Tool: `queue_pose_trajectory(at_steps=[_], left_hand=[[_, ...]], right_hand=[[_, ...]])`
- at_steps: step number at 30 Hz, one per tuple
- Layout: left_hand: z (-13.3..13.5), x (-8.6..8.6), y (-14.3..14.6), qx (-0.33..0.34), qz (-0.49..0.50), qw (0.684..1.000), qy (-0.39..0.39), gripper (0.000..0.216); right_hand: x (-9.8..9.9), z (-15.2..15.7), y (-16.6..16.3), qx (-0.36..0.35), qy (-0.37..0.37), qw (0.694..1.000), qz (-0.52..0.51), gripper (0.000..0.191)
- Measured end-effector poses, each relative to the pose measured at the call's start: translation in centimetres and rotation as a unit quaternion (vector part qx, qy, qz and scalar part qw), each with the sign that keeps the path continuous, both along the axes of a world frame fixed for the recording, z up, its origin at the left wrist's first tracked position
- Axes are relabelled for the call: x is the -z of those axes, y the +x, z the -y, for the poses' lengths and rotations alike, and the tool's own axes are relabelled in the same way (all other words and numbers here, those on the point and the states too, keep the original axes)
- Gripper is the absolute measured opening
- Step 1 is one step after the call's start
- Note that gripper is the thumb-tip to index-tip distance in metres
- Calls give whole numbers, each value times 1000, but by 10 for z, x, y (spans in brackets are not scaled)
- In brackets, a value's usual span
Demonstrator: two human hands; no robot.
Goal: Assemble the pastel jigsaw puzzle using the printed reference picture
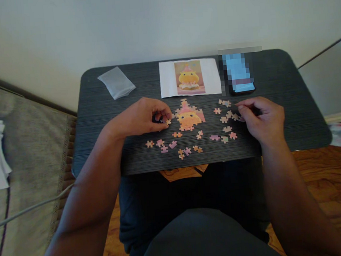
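A partly joined jigsaw puzzle (190, 117) lies mid-table, showing a yellow character with a pink hat. At its left edge is my left hand (148, 116), with thumb and forefinger closed on a small puzzle piece (168, 121). My right hand (264, 119) rests to the right of the puzzle, its thumb and forefinger bent close together beside a cluster of loose pieces (228, 115). Whatever those fingers hold, if anything, is hidden. More loose pieces (164, 149) in pink and orange are spread below the puzzle.
Behind the puzzle, a white sheet (167, 80) bears the printed reference picture. A phone (239, 73), its screen blurred, lies to the right of it. On the left is a clear plastic bag (117, 83). The dark table (302, 123) backs onto a pale wall (160, 20).
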State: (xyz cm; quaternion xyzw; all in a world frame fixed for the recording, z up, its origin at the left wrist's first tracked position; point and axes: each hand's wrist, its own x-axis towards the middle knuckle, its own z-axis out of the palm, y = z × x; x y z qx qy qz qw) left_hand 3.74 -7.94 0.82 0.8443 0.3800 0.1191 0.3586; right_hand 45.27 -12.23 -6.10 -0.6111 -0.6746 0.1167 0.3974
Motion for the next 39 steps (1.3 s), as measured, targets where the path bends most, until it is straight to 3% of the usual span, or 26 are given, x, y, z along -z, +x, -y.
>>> queue_pose_trajectory(at_steps=[16,25,33,39], left_hand=[[-3,-4,-1,93,-1,995,-41,18],[-3,1,1,98,-34,994,-16,13],[3,1,13,113,-6,993,-26,26],[4,9,21,141,-29,990,0,13]], right_hand=[[3,0,1,2,1,1000,-2,10],[4,-1,3,1,1,1000,6,10],[2,-1,1,9,-2,1000,11,12],[0,0,-2,8,-5,1000,0,11]])
